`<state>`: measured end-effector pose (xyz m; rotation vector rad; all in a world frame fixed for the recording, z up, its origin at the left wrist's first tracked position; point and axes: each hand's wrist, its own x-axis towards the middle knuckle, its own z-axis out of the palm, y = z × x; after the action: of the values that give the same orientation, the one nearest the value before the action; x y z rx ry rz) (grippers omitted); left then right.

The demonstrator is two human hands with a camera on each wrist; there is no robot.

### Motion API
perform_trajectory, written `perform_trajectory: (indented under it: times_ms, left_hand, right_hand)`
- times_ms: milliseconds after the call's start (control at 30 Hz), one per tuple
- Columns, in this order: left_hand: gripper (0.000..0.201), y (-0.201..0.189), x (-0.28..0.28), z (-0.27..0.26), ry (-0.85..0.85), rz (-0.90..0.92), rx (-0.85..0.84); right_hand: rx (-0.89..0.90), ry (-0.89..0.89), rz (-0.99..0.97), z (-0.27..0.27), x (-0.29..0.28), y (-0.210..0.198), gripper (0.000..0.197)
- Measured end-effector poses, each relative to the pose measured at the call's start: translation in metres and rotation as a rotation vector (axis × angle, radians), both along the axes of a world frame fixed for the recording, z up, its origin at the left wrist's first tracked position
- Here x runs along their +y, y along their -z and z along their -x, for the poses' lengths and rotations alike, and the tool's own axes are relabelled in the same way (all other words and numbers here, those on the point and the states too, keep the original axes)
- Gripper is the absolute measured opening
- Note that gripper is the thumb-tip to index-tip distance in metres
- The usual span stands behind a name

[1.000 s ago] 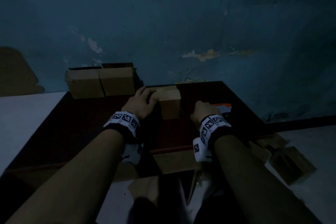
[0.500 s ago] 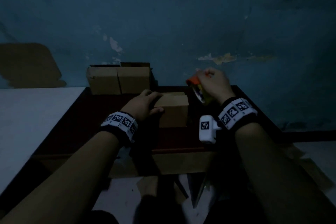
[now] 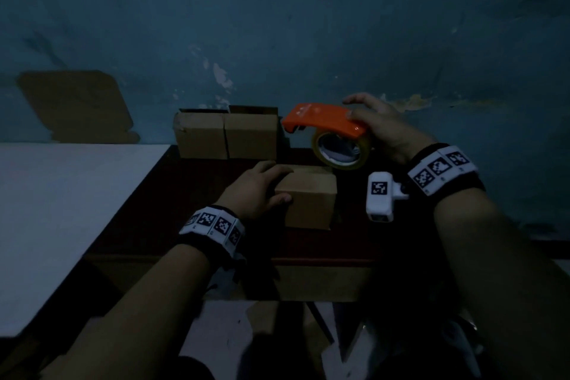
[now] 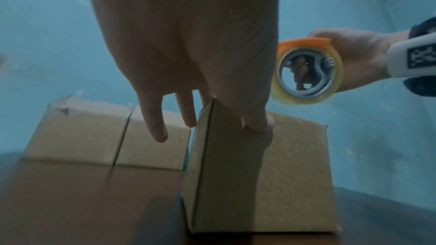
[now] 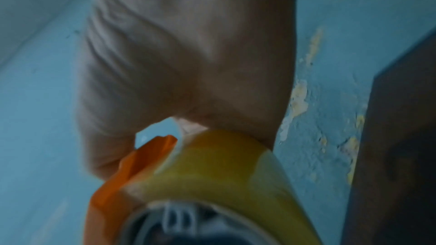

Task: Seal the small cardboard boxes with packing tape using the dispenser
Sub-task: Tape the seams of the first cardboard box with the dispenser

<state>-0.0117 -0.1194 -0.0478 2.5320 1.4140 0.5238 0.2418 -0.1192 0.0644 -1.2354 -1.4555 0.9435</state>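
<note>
A small closed cardboard box (image 3: 310,196) (image 4: 271,174) stands on the dark table (image 3: 172,203). My left hand (image 3: 262,185) (image 4: 202,88) holds its left side, thumb on the near face and fingers over the top left edge. My right hand (image 3: 374,123) (image 4: 354,60) grips an orange tape dispenser (image 3: 324,123) (image 5: 122,180) with a yellowish tape roll (image 3: 340,149) (image 4: 306,72) (image 5: 224,165), held in the air just above the box's far right corner. The dispenser's nose points left.
Two more cardboard boxes (image 3: 226,134) (image 4: 101,141) stand side by side at the table's far edge against the blue wall. A white surface (image 3: 61,210) adjoins the table on the left. Flat cardboard (image 3: 77,105) leans on the wall at the far left.
My right hand picked the dispenser up from the table's right side and raised it, turning it so the orange body lies on top. My left hand kept hold of the box.
</note>
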Motion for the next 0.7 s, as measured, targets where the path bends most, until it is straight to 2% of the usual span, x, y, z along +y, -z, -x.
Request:
perform_trajectory:
  times_ms: [100, 167, 233, 300, 367, 500, 600, 700]
  left_hand:
    - [0.055, 0.005, -0.001, 0.0, -0.008, 0.02, -0.078]
    - [0.056, 0.006, -0.002, 0.0, -0.016, 0.022, -0.098]
    - [0.057, 0.006, -0.003, 0.0, -0.027, 0.032, -0.109]
    - [0.057, 0.006, -0.004, 0.0, -0.038, 0.036, -0.12]
    - [0.056, 0.006, -0.006, -0.001, -0.056, 0.038, -0.124]
    - [0.056, 0.01, -0.01, -0.005, -0.093, 0.046, -0.153]
    - [0.057, 0.016, -0.013, -0.007, -0.113, 0.037, -0.196]
    - [0.058, 0.017, -0.013, -0.009, -0.127, 0.027, -0.211]
  right_hand:
    - [0.016, -0.088, 0.056, 0.006, 0.006, -0.005, 0.032]
    - [-0.021, -0.116, 0.081, 0.013, 0.012, -0.005, 0.027]
    - [-0.024, -0.093, 0.117, 0.021, 0.018, -0.003, 0.017]
    - [-0.061, -0.061, 0.134, 0.026, 0.026, -0.002, 0.019]
    - [-0.185, -0.087, 0.144, 0.027, 0.033, 0.0, 0.024]
    - [-0.42, -0.17, 0.188, 0.029, 0.039, 0.001, 0.015]
    - [-0.397, -0.191, 0.209, 0.032, 0.039, -0.002, 0.005]
    - [-0.348, -0.209, 0.256, 0.032, 0.041, -0.003, 0.01]
